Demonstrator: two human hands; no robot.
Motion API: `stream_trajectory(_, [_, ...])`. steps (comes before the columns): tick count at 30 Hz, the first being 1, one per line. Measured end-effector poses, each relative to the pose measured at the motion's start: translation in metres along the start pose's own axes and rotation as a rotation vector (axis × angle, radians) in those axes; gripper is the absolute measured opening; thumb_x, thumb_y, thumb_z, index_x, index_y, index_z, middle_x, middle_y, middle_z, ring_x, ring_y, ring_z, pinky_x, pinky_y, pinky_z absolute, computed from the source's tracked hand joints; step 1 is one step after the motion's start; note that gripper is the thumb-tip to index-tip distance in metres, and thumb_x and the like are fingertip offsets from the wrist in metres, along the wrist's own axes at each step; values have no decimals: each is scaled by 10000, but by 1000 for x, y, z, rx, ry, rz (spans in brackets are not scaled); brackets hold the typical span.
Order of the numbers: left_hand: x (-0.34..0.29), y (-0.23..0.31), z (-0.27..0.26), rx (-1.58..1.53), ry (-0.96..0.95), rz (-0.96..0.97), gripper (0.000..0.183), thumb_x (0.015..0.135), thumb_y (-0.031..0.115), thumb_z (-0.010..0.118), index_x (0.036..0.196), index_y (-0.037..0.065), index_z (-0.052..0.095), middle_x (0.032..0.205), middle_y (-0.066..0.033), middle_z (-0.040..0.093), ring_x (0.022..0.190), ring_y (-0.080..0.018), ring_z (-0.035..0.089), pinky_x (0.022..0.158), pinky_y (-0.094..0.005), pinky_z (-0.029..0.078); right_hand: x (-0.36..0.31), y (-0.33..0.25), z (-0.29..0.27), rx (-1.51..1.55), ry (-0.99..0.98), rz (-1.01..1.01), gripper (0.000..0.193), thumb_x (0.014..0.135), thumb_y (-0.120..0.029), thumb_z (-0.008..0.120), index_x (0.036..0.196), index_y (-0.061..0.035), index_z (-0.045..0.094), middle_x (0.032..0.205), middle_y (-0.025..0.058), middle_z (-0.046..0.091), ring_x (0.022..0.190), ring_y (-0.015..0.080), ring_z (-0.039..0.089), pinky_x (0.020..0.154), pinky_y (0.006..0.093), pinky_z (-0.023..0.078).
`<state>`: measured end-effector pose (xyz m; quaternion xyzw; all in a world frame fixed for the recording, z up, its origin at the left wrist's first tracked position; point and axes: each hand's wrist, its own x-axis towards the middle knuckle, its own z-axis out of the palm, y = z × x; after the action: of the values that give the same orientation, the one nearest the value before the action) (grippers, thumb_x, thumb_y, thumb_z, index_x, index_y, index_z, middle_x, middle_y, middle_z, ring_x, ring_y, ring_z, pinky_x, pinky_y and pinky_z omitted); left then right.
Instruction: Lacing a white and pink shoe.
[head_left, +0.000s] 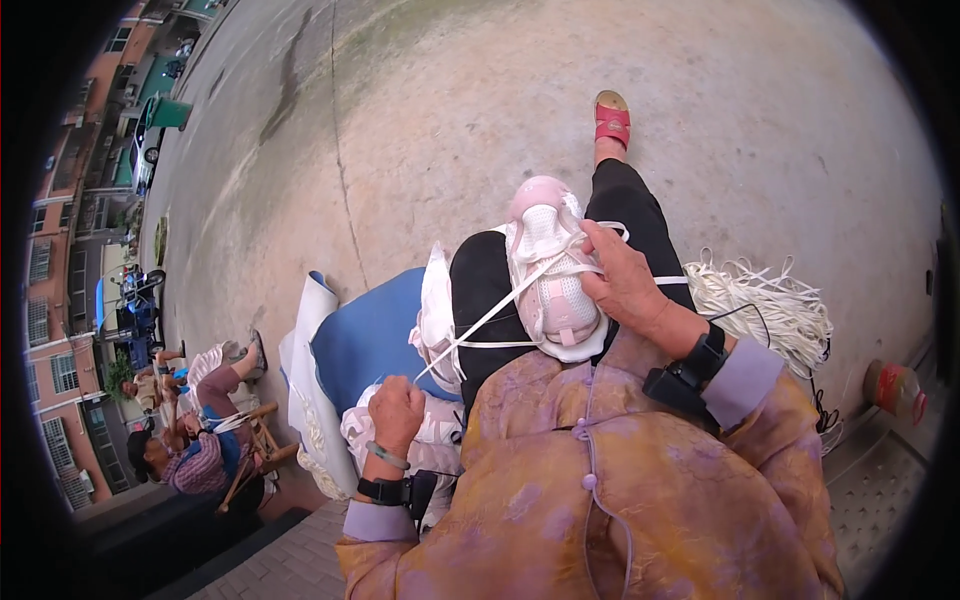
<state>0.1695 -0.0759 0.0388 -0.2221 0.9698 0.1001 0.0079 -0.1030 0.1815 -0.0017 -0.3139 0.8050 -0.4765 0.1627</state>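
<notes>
A pink and white sneaker rests across my lap, its toe pointing away from me. My right hand grips the shoe's right side, fingers and thumb by the lacing; part of the edge is hidden under it. From the lacing, a white shoelace stretches tight down to the left. Its far end goes into my left hand, which is closed in a fist off to the left. Close to that fist lie more pink and white sneakers.
At my right is a big bundle of white laces, with a bottle farther right. A blue sheet covers something on my left. My foot wears a red sandal on the concrete. Another seated person is at far left.
</notes>
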Motion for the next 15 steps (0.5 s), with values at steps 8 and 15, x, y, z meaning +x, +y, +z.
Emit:
stream_trajectory(8, [-80,-113,1,27,38,-759,211,761,182,555,674,-7,589,600,-145,585,603,-277,603,577,-399,481,4,-6,0,35,-41,30,605,726,-184,617,1257,-10,383,999,148,541,797,289,592,711,369,475])
stream_trajectory(15, [-4,-50,-77,-1143,475,-640,140,830,128,565,735,27,581,631,-36,549,498,-122,495,478,-218,379,24,5,-1,149,-8,179,349,732,-179,635,1021,7,577,726,130,602,604,234,596,595,322,470])
